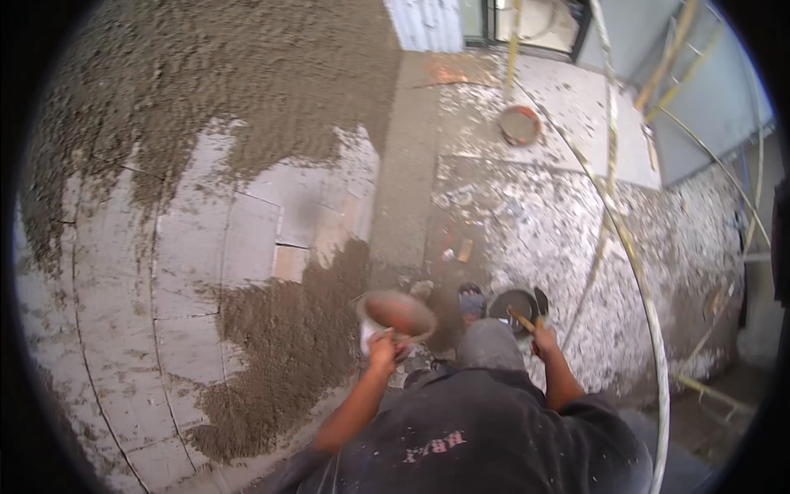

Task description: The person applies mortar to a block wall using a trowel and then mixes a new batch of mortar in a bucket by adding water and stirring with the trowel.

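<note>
My left hand [383, 347] is closed on the near rim of a pale bucket [368, 331] with a reddish inside. The bucket is tilted, slightly blurred, and held beside the wall; how much is in it I cannot tell. My right hand [543, 342] grips a wooden-handled trowel [521, 319]. Its handle reaches over a dark bucket [499, 307] of grey mix standing on the floor in front of me. A dark flat shape, perhaps the trowel's blade, shows at that bucket's right side. One of my shoes [471, 301] is just left of the dark bucket.
Along my left runs a block wall [189, 263], partly covered with rough wet plaster [247, 74]. Another mortar bucket [521, 126] stands farther ahead on the splattered floor [551, 230]. Long poles [629, 247] cross my right side. A doorway [539, 25] lies at the far end.
</note>
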Action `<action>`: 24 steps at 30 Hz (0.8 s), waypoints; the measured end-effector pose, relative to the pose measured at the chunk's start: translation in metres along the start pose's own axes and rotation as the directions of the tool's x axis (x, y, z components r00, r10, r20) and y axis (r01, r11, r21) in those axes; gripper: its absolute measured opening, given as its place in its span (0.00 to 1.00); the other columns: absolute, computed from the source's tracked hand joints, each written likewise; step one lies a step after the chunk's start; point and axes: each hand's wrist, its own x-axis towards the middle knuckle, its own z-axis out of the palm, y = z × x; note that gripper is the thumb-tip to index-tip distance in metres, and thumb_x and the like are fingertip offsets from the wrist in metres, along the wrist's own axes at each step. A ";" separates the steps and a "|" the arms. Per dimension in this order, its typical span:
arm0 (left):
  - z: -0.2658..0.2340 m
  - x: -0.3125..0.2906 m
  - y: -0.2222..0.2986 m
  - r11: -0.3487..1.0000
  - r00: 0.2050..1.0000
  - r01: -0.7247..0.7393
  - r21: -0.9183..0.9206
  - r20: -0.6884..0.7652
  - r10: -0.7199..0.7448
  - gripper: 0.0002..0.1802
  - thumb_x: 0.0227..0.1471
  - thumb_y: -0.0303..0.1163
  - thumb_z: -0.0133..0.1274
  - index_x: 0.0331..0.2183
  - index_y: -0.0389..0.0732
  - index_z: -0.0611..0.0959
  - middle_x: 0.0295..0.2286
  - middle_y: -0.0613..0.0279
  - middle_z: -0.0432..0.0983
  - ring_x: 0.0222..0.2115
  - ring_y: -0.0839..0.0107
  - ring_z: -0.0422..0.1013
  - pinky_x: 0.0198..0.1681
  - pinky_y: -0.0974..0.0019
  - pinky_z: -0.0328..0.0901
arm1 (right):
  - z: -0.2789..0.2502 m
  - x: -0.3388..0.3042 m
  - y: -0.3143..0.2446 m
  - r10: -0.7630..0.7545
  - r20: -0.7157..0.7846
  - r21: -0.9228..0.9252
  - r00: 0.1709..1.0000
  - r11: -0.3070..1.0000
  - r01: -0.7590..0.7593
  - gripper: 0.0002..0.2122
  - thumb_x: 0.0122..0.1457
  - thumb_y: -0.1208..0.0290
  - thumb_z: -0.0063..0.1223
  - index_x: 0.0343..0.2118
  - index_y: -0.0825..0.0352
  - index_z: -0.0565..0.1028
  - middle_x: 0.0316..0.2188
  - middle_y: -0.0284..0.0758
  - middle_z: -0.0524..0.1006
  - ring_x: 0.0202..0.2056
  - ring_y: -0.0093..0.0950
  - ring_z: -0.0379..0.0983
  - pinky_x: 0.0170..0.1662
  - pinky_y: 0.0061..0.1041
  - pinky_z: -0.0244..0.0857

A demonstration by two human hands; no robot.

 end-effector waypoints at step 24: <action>-0.080 0.157 0.117 0.416 0.958 -0.286 0.863 0.269 0.100 0.30 0.59 0.53 0.59 0.50 0.36 0.80 0.45 0.49 0.79 0.46 0.58 0.74 0.53 0.53 0.68 | 0.001 0.088 -0.008 -0.052 0.145 -0.798 0.988 0.585 0.148 0.26 0.58 0.55 0.60 0.56 0.64 0.73 0.39 0.51 0.81 0.43 0.47 0.80 0.48 0.47 0.71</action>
